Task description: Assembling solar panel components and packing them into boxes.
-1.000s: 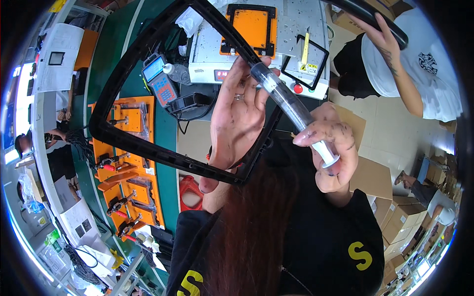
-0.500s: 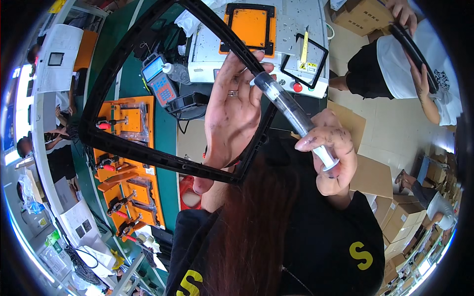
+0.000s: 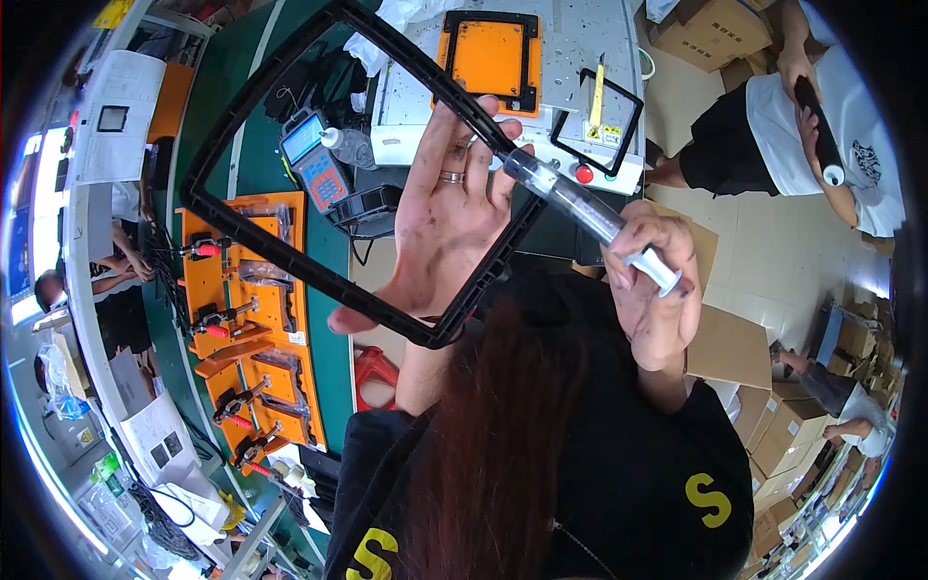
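A large black rectangular frame [image 3: 435, 77] is held up in front of me by my left hand [image 3: 440, 227]. That hand's fingers rest behind the upper bar, and its thumb reaches past the lower bar. My right hand [image 3: 655, 314] is closed on a clear syringe [image 3: 580, 205] with a white plunger and dark contents. The syringe slants up to the left, its front end at the frame's right corner, close to my left fingertips. Whether the tip touches the frame I cannot tell.
Orange clamp fixtures [image 3: 253, 319] stand on the green bench at left, near a handheld device [image 3: 314, 159] and a clear bottle [image 3: 348, 147]. Ahead, a white machine [image 3: 396, 121] carries an orange plate [image 3: 488, 58], a smaller black frame [image 3: 628, 130] and a yellow knife [image 3: 596, 92]. Co-workers and cartons [image 3: 739, 353] surround me.
The frame has tilted and its lower side has shifted up and left. My left thumb has moved up and left. The syringe and my right hand have shifted slightly right.
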Demonstrator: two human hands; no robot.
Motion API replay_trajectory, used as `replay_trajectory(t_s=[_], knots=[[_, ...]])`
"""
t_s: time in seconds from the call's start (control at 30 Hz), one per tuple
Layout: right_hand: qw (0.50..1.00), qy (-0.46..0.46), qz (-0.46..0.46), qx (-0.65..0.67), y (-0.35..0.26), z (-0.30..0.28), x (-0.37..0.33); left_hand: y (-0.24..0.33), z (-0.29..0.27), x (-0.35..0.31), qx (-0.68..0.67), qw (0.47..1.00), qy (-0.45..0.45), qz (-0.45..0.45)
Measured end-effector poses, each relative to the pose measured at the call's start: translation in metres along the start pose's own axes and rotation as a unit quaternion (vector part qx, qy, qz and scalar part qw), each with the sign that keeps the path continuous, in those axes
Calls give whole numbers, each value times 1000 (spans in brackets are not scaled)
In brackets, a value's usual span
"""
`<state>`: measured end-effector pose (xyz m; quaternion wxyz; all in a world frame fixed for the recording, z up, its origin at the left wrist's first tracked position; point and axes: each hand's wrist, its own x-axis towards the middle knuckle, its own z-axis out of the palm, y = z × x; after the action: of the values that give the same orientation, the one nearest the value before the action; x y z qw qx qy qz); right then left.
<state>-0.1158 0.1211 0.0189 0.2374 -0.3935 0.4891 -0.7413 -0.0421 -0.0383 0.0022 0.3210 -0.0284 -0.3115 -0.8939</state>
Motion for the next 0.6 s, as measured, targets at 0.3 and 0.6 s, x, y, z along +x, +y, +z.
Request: replay_trajectory(t_s=[0.3, 0.6], knots=[[911, 88, 74, 396, 11, -4, 16, 6, -6, 3, -166, 985, 20, -36], [770, 70, 118, 623, 20, -3, 22, -5, -12, 12, -278, 952, -126, -15]])
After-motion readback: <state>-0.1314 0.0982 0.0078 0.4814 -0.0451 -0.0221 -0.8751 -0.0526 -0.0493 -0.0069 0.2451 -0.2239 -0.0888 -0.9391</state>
